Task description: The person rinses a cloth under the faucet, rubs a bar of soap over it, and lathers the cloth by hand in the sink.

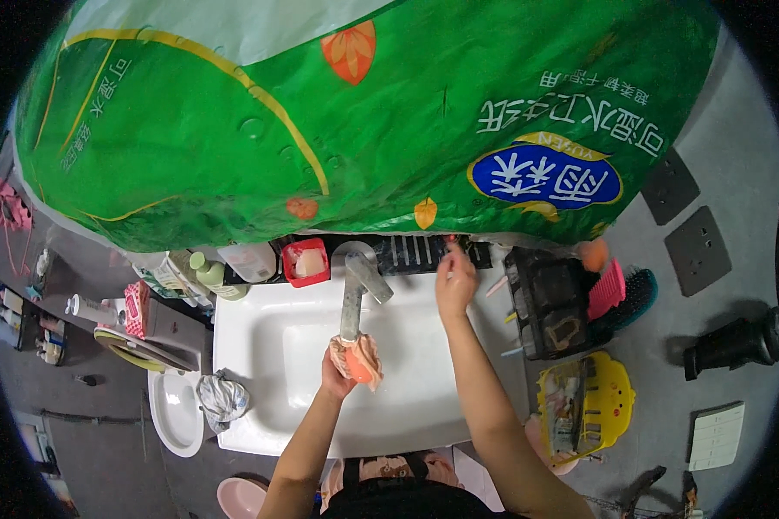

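My left hand (pixel 334 377) is closed around a soft, crumpled peach-coloured thing with an orange oval part (pixel 361 364). It is right below the spout of a grey metal faucet (pixel 352 298), over the white sink (pixel 268 346). Whether water runs is hard to make out. At the sink's back edge, my right hand (pixel 456 285) reaches to a black slotted tray (pixel 413 253). Its fingers are bent together, and a small red thing shows at the fingertips, too small to name.
A large green plastic package (pixel 260 121) hangs over the back. Left of the faucet are a red soap dish (pixel 306 275) and bottles (pixel 206 275). At right stand a black container (pixel 545 303), a pink comb (pixel 607 290) and a yellow basket (pixel 610 402). A toilet (pixel 178 406) is at left.
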Demonstrator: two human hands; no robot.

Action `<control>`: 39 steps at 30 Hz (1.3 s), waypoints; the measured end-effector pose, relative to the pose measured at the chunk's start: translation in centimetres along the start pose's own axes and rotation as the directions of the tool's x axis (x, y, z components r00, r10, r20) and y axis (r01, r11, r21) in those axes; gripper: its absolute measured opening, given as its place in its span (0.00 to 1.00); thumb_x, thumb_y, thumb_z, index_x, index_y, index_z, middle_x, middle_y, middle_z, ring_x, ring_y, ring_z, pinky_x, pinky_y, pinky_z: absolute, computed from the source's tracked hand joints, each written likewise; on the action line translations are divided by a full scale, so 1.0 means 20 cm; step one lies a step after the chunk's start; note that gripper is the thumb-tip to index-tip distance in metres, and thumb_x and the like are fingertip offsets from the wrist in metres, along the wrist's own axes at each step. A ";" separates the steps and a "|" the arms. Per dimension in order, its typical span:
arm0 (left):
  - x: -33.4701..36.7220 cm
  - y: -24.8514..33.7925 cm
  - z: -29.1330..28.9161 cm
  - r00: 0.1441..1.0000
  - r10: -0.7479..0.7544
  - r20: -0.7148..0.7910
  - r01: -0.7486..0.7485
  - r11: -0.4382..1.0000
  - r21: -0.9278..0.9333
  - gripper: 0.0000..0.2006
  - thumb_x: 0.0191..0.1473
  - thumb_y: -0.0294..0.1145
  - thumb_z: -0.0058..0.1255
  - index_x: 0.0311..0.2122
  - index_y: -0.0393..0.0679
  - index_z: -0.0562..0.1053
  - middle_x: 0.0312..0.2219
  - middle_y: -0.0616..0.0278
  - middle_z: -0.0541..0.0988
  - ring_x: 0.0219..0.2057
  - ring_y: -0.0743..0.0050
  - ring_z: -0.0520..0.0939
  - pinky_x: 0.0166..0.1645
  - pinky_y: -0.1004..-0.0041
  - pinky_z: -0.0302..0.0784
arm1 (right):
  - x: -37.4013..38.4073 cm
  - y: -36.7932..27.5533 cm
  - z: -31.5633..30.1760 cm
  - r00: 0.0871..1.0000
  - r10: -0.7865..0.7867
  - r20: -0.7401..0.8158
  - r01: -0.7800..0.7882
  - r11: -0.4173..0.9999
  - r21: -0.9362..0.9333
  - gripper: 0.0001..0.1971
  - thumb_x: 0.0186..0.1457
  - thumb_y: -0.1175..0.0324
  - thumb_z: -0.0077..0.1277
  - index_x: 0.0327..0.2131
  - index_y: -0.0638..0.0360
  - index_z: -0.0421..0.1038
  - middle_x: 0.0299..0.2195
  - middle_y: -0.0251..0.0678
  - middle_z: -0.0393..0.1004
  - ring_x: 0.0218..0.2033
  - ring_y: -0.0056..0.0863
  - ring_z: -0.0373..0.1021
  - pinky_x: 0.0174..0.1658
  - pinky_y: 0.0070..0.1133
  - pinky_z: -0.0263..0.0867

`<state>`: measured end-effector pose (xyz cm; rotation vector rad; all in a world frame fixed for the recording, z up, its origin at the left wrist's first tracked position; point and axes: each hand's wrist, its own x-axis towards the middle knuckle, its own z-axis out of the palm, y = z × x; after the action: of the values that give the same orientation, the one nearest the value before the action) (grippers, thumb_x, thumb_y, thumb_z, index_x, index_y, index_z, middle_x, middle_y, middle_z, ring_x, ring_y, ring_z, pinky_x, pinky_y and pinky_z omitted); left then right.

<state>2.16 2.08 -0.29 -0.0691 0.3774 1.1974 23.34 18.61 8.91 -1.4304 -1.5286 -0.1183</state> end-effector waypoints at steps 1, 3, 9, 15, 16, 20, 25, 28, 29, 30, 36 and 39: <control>0.00 0.00 0.00 1.000 0.010 -0.005 -0.009 1.000 0.016 0.24 0.55 0.48 0.22 0.48 0.44 0.62 0.44 0.54 0.67 0.45 0.53 0.68 0.50 0.55 0.62 | -0.04 -0.04 -0.02 0.952 0.004 0.306 -0.008 1.000 0.011 0.13 0.48 0.67 0.43 0.40 0.54 0.68 0.37 0.34 0.70 0.41 0.36 0.65 0.43 0.30 0.60; 0.01 -0.01 -0.01 1.000 0.017 -0.016 -0.017 1.000 0.004 0.24 0.55 0.47 0.22 0.48 0.42 0.61 0.45 0.54 0.68 0.46 0.54 0.69 0.50 0.56 0.63 | -0.10 -0.06 0.06 0.880 -0.268 0.391 0.294 0.956 -0.006 0.16 0.50 0.60 0.41 0.43 0.52 0.66 0.47 0.35 0.63 0.49 0.39 0.58 0.51 0.37 0.50; 0.00 -0.01 0.00 1.000 0.017 -0.004 -0.017 1.000 -0.012 0.24 0.55 0.46 0.23 0.49 0.41 0.60 0.46 0.54 0.67 0.46 0.54 0.68 0.51 0.56 0.62 | -0.11 -0.08 0.10 0.816 -0.154 0.557 0.307 0.932 -0.191 0.24 0.52 0.47 0.36 0.49 0.46 0.62 0.53 0.35 0.57 0.52 0.38 0.54 0.52 0.46 0.42; -0.02 0.00 -0.06 0.999 0.029 -0.022 -0.030 1.000 -0.008 0.24 0.55 0.47 0.22 0.50 0.43 0.59 0.46 0.54 0.67 0.47 0.55 0.68 0.52 0.57 0.62 | -0.10 -0.14 0.10 0.780 -0.037 0.625 0.249 0.934 -0.255 0.26 0.51 0.44 0.33 0.50 0.44 0.61 0.54 0.34 0.54 0.53 0.37 0.52 0.52 0.44 0.43; -0.03 0.00 -0.07 0.999 0.028 -0.021 -0.028 1.000 -0.005 0.24 0.55 0.47 0.22 0.50 0.43 0.59 0.46 0.54 0.67 0.48 0.55 0.67 0.52 0.57 0.62 | -0.11 -0.14 0.09 0.775 -0.032 0.631 0.238 0.940 -0.245 0.26 0.51 0.43 0.34 0.50 0.44 0.61 0.55 0.34 0.54 0.53 0.37 0.52 0.52 0.43 0.43; -0.02 0.00 -0.11 0.999 0.036 -0.030 -0.037 0.999 -0.022 0.23 0.55 0.47 0.22 0.50 0.43 0.60 0.46 0.55 0.67 0.47 0.56 0.68 0.52 0.58 0.62 | -0.11 -0.16 0.07 0.746 -0.002 0.666 0.213 0.948 -0.236 0.27 0.49 0.42 0.36 0.49 0.44 0.62 0.55 0.35 0.52 0.53 0.37 0.51 0.54 0.40 0.43; 0.01 0.00 -0.12 0.999 0.042 -0.033 -0.043 0.998 -0.044 0.24 0.54 0.47 0.24 0.49 0.40 0.61 0.44 0.53 0.68 0.46 0.53 0.68 0.50 0.56 0.62 | -0.16 -0.16 0.02 0.863 -0.124 0.490 0.216 0.967 -0.135 0.22 0.48 0.52 0.43 0.47 0.47 0.64 0.56 0.39 0.50 0.52 0.42 0.53 0.55 0.41 0.42; 0.02 0.01 -0.10 0.998 0.050 -0.035 -0.052 0.997 -0.055 0.24 0.54 0.48 0.24 0.49 0.41 0.61 0.45 0.54 0.67 0.46 0.54 0.68 0.51 0.56 0.61 | -0.31 -0.19 -0.11 0.975 -0.062 0.213 0.041 0.994 0.099 0.16 0.47 0.70 0.45 0.43 0.57 0.65 0.49 0.41 0.59 0.48 0.43 0.57 0.52 0.35 0.49; 0.02 0.01 -0.10 0.998 0.029 -0.050 -0.032 0.998 -0.063 0.24 0.55 0.48 0.24 0.49 0.41 0.60 0.46 0.54 0.67 0.47 0.55 0.68 0.52 0.56 0.60 | -0.45 -0.17 -0.12 0.976 0.029 0.215 -0.062 0.987 0.146 0.16 0.46 0.73 0.44 0.42 0.59 0.65 0.49 0.43 0.58 0.47 0.42 0.58 0.51 0.33 0.51; 0.04 -0.01 -0.08 0.998 0.024 -0.051 -0.027 0.997 -0.066 0.24 0.55 0.48 0.24 0.49 0.41 0.60 0.46 0.54 0.67 0.47 0.55 0.68 0.52 0.56 0.60 | -0.57 -0.13 -0.12 0.970 0.120 0.213 -0.161 0.969 0.188 0.16 0.45 0.76 0.44 0.41 0.61 0.65 0.50 0.44 0.58 0.47 0.41 0.58 0.51 0.30 0.53; -0.01 -0.01 -0.03 1.000 0.006 -0.027 -0.007 1.000 -0.025 0.23 0.56 0.47 0.22 0.49 0.44 0.62 0.46 0.56 0.67 0.47 0.60 0.68 0.52 0.58 0.62 | -0.62 -0.38 -0.07 0.936 0.009 0.351 -0.121 0.947 0.298 0.20 0.43 0.77 0.45 0.44 0.61 0.63 0.50 0.45 0.57 0.51 0.41 0.55 0.53 0.30 0.52; -0.04 0.01 -0.05 0.998 -0.025 -0.065 0.024 1.000 -0.020 0.24 0.56 0.48 0.22 0.49 0.44 0.62 0.47 0.57 0.67 0.47 0.59 0.68 0.52 0.58 0.62 | -0.38 -0.49 0.03 0.838 -0.315 0.445 0.307 0.947 0.093 0.23 0.41 0.79 0.43 0.46 0.60 0.62 0.51 0.43 0.58 0.52 0.41 0.55 0.52 0.29 0.55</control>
<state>1.47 1.13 -0.98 -0.1294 0.4212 1.1764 13.71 10.72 8.56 -1.2333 -2.1431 0.0417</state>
